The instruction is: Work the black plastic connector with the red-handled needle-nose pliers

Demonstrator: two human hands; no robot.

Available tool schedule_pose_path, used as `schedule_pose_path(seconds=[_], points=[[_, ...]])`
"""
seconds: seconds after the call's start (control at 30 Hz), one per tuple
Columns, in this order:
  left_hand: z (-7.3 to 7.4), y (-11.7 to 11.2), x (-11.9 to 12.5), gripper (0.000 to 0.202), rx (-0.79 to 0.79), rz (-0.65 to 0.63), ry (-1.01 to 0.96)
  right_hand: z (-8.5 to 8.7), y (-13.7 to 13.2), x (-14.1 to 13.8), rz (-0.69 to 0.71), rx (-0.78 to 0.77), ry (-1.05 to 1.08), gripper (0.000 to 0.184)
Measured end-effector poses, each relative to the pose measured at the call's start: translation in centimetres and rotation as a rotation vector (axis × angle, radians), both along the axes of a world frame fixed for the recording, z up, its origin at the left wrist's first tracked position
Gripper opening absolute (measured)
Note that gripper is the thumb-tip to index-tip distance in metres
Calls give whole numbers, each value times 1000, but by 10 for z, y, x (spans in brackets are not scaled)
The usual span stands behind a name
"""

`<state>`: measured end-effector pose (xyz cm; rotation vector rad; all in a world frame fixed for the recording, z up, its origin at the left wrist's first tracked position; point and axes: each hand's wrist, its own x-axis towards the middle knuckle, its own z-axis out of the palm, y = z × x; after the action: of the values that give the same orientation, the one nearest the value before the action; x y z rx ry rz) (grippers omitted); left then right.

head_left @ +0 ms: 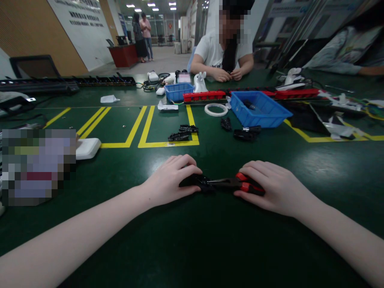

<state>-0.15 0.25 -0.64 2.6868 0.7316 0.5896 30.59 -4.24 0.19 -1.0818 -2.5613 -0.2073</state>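
Note:
My left hand [172,178] is closed over a small black plastic part [198,183] and presses it onto the green table [192,244]. In my right hand [271,188] I grip red-handled pliers [237,184]. Their dark jaws point left and meet the black part between my hands. Both forearms rest on the table's near side.
Several loose black parts [183,133] lie beyond my hands near yellow floor-tape lines [144,128]. A blue bin [259,109] stands at the right, a smaller blue bin [177,92] and a tape roll [216,109] behind. A seated person [223,52] works opposite.

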Motion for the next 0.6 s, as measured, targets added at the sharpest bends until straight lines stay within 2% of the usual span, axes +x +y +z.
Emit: schedule_pose_path(seconds=[0.13,0.37,0.6], points=[[1,-2,0,18,16,-15,2,-1,0,0,10,5,-15,33],[1,-1,1,16,3,-45,12,-3,1,-1,-7,13,2,33],[1,0,1,34,-8,-55,34,-2,0,-1,-11,10,5,32]])
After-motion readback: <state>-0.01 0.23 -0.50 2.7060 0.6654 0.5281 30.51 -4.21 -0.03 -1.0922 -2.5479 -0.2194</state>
